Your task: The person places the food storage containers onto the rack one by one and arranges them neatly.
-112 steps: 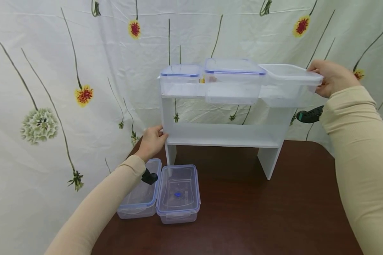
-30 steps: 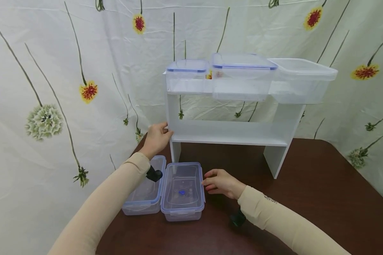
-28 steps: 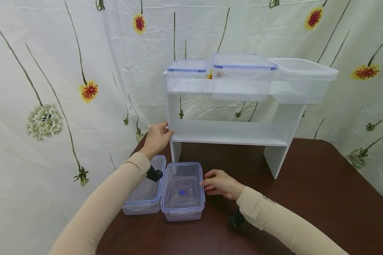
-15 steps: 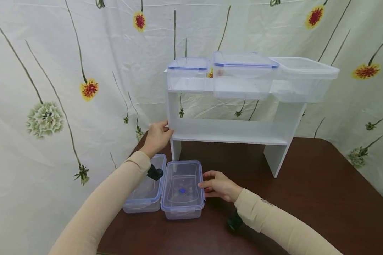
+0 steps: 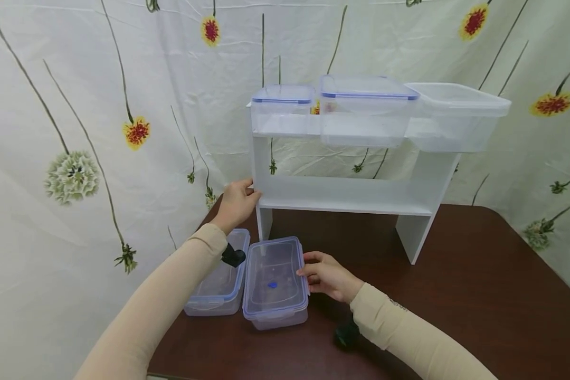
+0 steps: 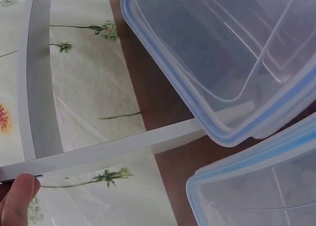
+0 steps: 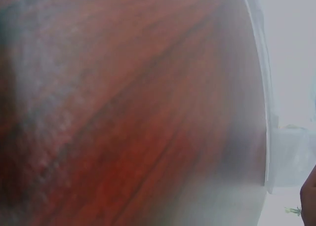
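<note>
In the head view my left hand pinches the left upright of a white two-tier shelf, level with its lower board. The left wrist view shows its thumb on the panel's edge. My right hand grips the right side of a clear food container with a blue-rimmed lid and a small blue spot; its thumb is at the lid's rim, the other fingers partly hidden. This container sits slightly turned and tilted. Beside it on the left, a second blue-rimmed container lies partly behind my left forearm.
On the shelf's top board stand a small blue-rimmed container, a larger blue-rimmed one and a white-lidded one overhanging the right end. The dark brown table carries the shelf. Behind hangs a flowered cloth.
My right hand has come down from the white-lidded container to the blue-rimmed one on the table. In the last half second that container has turned and tilted. My left hand has stayed on the shelf.
</note>
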Demonstrator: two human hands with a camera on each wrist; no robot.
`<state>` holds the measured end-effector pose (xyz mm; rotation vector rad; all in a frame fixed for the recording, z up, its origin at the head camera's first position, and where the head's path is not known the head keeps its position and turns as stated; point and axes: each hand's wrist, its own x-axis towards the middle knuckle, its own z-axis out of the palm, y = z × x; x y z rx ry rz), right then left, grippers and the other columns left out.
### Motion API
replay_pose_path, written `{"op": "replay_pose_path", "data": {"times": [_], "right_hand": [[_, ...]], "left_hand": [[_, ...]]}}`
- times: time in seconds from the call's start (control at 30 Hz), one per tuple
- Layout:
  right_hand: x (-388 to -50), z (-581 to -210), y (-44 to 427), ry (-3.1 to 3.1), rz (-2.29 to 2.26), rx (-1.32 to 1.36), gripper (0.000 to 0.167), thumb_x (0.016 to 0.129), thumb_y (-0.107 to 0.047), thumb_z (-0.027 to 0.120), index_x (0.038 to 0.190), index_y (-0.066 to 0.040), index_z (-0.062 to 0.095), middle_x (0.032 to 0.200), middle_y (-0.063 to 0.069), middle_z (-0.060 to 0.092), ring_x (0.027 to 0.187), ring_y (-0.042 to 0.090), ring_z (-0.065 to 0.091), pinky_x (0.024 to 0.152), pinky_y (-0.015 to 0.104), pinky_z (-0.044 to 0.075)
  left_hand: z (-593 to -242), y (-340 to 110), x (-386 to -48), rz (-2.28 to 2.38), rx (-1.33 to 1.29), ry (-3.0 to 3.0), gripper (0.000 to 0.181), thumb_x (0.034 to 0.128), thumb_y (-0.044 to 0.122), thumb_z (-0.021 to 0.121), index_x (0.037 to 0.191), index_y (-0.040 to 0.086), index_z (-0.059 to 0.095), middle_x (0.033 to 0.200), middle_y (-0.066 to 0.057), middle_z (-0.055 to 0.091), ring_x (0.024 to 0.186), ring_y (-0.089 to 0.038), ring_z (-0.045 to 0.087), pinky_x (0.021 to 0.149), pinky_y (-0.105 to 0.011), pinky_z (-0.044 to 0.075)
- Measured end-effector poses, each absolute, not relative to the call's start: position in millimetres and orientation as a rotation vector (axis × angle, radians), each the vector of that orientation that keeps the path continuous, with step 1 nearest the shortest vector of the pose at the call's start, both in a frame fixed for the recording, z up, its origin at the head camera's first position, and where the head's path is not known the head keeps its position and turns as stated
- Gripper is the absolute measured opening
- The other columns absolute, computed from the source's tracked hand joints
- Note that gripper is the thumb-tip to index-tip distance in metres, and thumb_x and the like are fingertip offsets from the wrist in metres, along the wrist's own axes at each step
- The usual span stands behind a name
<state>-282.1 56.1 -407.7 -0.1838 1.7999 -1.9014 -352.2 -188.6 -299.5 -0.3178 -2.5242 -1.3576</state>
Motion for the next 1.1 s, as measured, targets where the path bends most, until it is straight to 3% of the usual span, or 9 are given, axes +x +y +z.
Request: {"op": "replay_pose_path", "data": {"times": [0.2, 0.43, 0.63, 0.77, 0.93, 1.1], "right_hand": [[-282, -404, 63, 1.79, -1.94, -0.135, 0.059, 0.09, -0.005, 0.065, 0.143, -0.002, 0.042, 0.082, 0.003, 0.064, 0.063, 0.012, 0.057, 0.059, 0.024, 0.051], [-276, -394, 79, 1.72, -2.01, -0.188, 0.059, 0.093, -0.005, 0.062, 0.147, 0.0, 0.038, 0.087, 0.0, 0.069, 0.068, 0.01, 0.065, 0.065, 0.025, 0.057], [-270, -363, 99, 1.679, -2.057, -0.29, 0.06, 0.095, -0.003, 0.059, 0.149, 0.003, 0.033, 0.088, -0.003, 0.074, 0.075, 0.009, 0.073, 0.071, 0.027, 0.061], [-265, -339, 112, 1.687, -2.068, -0.346, 0.058, 0.095, -0.002, 0.056, 0.148, 0.003, 0.034, 0.084, -0.005, 0.074, 0.073, 0.009, 0.073, 0.069, 0.025, 0.06], [-264, -312, 122, 1.7, -2.103, -0.379, 0.053, 0.096, -0.001, 0.053, 0.147, 0.0, 0.036, 0.086, -0.004, 0.074, 0.07, 0.008, 0.072, 0.063, 0.023, 0.058], [-270, -291, 130, 1.697, -2.145, -0.364, 0.06, 0.098, -0.002, 0.049, 0.153, 0.001, 0.026, 0.093, -0.003, 0.072, 0.07, 0.008, 0.071, 0.065, 0.022, 0.058]], "left_hand": [[-300, -189, -354, -1.36, -0.338, -2.519, 0.047, 0.1001, 0.005, 0.056, 0.146, -0.003, 0.048, 0.144, -0.025, 0.054, 0.127, -0.036, 0.06, 0.1, -0.045, 0.054], [-299, -189, -353, -1.339, -0.319, -2.554, 0.05, 0.1004, 0.008, 0.056, 0.148, -0.004, 0.045, 0.146, -0.024, 0.052, 0.128, -0.035, 0.06, 0.102, -0.045, 0.053], [-296, -190, -355, -1.36, -0.311, -2.589, 0.054, 0.102, 0.01, 0.055, 0.151, -0.003, 0.038, 0.152, -0.023, 0.046, 0.132, -0.035, 0.056, 0.104, -0.045, 0.052], [-295, -190, -358, -1.371, -0.321, -2.604, 0.054, 0.1027, 0.011, 0.054, 0.152, -0.002, 0.038, 0.154, -0.022, 0.043, 0.134, -0.034, 0.055, 0.104, -0.044, 0.052], [-295, -192, -358, -1.378, -0.349, -2.579, 0.05, 0.1022, 0.01, 0.055, 0.149, -0.001, 0.044, 0.151, -0.022, 0.047, 0.132, -0.035, 0.056, 0.103, -0.045, 0.052], [-298, -194, -355, -1.383, -0.338, -2.578, 0.049, 0.1017, 0.01, 0.056, 0.149, -0.001, 0.045, 0.149, -0.023, 0.05, 0.128, -0.034, 0.059, 0.1, -0.046, 0.054]]}}
